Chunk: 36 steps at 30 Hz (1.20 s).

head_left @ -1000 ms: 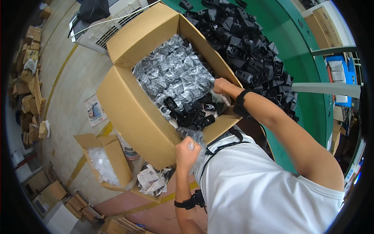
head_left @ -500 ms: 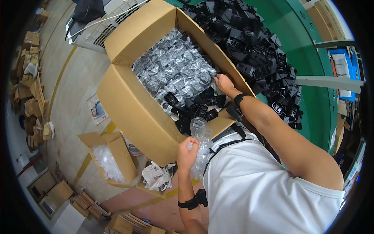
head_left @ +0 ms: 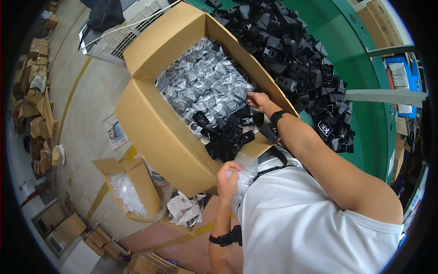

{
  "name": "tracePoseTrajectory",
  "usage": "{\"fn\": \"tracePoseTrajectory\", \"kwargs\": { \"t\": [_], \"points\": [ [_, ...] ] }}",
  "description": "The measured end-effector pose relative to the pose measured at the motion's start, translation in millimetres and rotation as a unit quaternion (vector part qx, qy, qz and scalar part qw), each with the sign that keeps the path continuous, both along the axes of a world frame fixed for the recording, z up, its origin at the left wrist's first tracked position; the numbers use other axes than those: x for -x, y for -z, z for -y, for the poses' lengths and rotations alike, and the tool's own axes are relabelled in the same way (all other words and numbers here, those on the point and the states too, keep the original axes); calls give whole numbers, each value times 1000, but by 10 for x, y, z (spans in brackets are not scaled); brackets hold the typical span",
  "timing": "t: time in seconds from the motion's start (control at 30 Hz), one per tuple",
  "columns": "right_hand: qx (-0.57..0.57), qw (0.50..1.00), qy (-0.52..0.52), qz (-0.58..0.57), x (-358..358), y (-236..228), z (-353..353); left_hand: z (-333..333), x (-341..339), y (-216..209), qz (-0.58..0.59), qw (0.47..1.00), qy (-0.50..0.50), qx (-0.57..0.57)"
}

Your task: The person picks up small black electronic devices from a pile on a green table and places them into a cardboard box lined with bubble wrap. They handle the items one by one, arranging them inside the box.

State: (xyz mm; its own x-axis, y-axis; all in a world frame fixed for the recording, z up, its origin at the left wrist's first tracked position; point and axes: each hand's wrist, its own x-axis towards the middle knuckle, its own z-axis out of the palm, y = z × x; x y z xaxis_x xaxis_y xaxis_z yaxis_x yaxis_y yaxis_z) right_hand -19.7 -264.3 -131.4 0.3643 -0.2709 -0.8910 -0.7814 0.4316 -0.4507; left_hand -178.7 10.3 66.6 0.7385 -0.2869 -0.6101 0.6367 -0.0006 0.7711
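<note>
A big cardboard box [head_left: 159,132] stands open in front of me. Rows of black parts in clear plastic bags [head_left: 200,82] fill most of it. Loose black plastic parts [head_left: 235,132] lie in its near right corner, unbagged. My left hand [head_left: 228,180] is closed around a crumpled bunch of clear plastic bags [head_left: 246,171], just outside the near edge of the box. Inside the right wall, my right hand [head_left: 259,100] has its fingers pinched together at the edge of the bagged rows. Whatever sits between those fingertips is too small to make out.
Right of the box, a heap of black plastic parts [head_left: 292,55] covers part of a green table [head_left: 365,114]. A small carton of clear bags [head_left: 127,192] and another with crumpled newspaper [head_left: 185,208] stand on the floor at left. A white slatted unit [head_left: 132,36] is behind the box.
My left hand has moved slightly right, and the plastic bags in it are bunched up closer to my body. My right hand has shifted slightly toward me, its fingers still at the bagged rows.
</note>
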Motion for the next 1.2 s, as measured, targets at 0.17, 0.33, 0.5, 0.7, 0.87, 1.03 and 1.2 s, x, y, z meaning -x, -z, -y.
{"fn": "tracePoseTrajectory", "kwargs": {
  "t": [0.17,0.33,0.5,0.7,0.87,1.03,1.2],
  "points": [
    [53,994,-92,19,103,188,64,70,212,-39,-50,997,2,50],
    [189,973,-125,40,112,120,-9,143,184,-83,192,981,-9,16],
    [439,833,-299,153,161,-364,-105,23,190,-41,-8,983,-168,80],
    [420,708,-532,199,315,-1277,41,45,-226,-94,81,988,-134,-17],
    [100,813,-551,161,478,-1655,161,90,-458,-148,105,989,-21,-102],
    [-175,815,-541,112,683,-1973,-258,361,-553,-163,242,926,181,-227],
    [-168,820,-530,138,340,-1645,-332,128,-437,219,304,921,108,-217]
  ]
}}
